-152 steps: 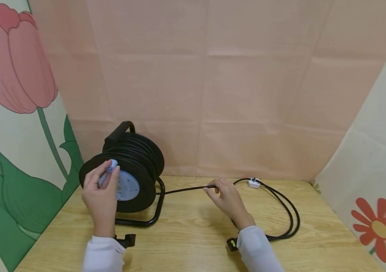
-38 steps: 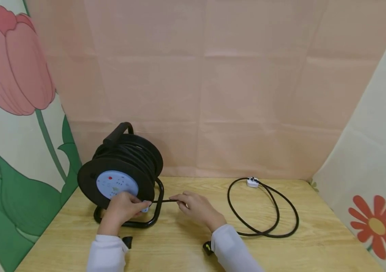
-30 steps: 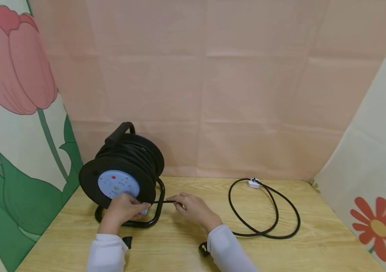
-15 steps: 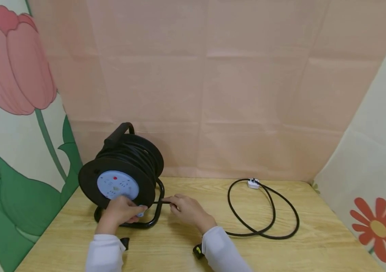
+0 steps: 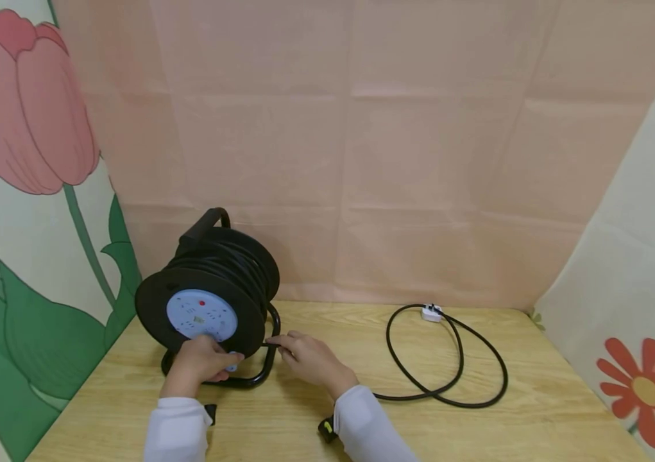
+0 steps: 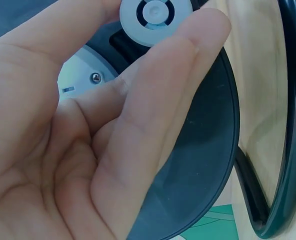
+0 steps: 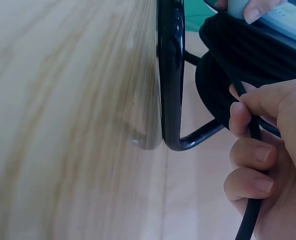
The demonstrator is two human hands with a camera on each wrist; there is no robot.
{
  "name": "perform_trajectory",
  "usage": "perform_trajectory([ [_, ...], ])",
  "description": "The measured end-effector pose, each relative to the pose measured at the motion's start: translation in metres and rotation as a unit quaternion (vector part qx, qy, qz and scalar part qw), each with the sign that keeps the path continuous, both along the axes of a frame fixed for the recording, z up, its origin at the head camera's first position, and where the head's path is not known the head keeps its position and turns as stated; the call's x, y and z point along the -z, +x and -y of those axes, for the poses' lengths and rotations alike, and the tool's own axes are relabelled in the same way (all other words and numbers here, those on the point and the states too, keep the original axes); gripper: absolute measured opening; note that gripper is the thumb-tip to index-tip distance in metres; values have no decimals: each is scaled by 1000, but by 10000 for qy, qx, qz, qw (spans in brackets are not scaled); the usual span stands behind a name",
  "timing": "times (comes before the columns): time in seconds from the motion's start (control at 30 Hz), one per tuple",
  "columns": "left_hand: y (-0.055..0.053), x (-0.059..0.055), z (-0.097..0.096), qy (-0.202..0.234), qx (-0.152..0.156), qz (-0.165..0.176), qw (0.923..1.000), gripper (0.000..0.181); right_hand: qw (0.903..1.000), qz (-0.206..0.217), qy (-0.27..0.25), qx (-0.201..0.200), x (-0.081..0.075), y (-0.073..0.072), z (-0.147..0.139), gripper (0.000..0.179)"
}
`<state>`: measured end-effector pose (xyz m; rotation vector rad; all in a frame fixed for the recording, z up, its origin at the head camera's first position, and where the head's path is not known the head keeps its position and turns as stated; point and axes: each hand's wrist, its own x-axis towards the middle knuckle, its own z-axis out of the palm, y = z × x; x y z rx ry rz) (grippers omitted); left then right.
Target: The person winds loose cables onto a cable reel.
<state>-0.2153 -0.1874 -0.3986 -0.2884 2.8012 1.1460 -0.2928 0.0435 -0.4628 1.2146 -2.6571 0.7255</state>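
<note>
A black cable reel (image 5: 212, 282) with a light blue socket panel (image 5: 203, 314) stands on a bent tube frame (image 5: 272, 359) at the table's left. Below the panel, my left hand (image 5: 197, 360) pinches the reel's light blue crank knob (image 5: 232, 368) between thumb and fingers. In the left wrist view the round end of the knob (image 6: 156, 12) shows at the fingertips. Beside the frame my right hand (image 5: 310, 359) holds the black cable (image 7: 249, 215), fingers curled round it close to where it runs onto the reel. Several turns of cable are wound on the drum.
The loose cable (image 5: 506, 372) lies in loops on the wooden table (image 5: 535, 423) to the right. Its white plug (image 5: 432, 313) rests near the back edge. Behind stands a pink backdrop (image 5: 362, 160), with flower-printed panels at both sides.
Since the oldest frame the knob and left hand have swung from the reel's top to its bottom, lately slightly left. My right hand has slid left to the frame with the cable.
</note>
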Motion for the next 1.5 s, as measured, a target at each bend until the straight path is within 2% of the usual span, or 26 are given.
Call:
perform_trajectory([
  [0.2,-1,0,2,-42,-10,14,10000,32,9995,290,-99,19,1,-4,-6,28],
  [0.4,-1,2,2,85,12,-12,10000,32,9889,1468,-233,-86,0,-3,-40,28],
  [0.47,-1,3,3,72,19,-2,10000,32,9848,1724,-183,-82,1,-1,-54,28],
  [0.6,-1,2,5,18,-12,28,10000,31,9827,1843,-122,-156,3,4,-75,32],
  [0.7,-2,2,7,35,-6,9,10000,31,9851,1704,-117,-178,2,5,-86,39],
  [0.83,-3,3,8,95,12,24,10000,30,9886,1502,35,6,-1,7,-102,44],
  [0.93,-2,5,8,120,-19,86,9999,29,9919,1232,197,243,-3,9,-117,42],
  [1.0,-2,5,8,127,-33,107,9999,29,9954,859,208,378,-5,9,-131,37],
  [1.1,-2,5,8,131,9,41,9999,30,9977,-90,187,645,-8,7,-156,31],
  [1.17,-2,5,9,127,31,18,9999,30,9928,-813,136,868,-10,4,-174,33],
  [1.23,-2,5,9,115,18,34,9999,30,9827,-1470,71,1124,-12,1,-194,39],
  [1.3,-2,5,10,118,23,68,9999,30,9724,-1920,-67,1320,-14,-2,-213,45],
  [1.37,-1,5,11,135,16,95,9999,30,9657,-2160,-259,1414,-17,-6,-231,52],
  [1.5,-1,6,11,137,56,85,9999,31,9605,-2265,-670,1468,-19,-11,-260,53],
])
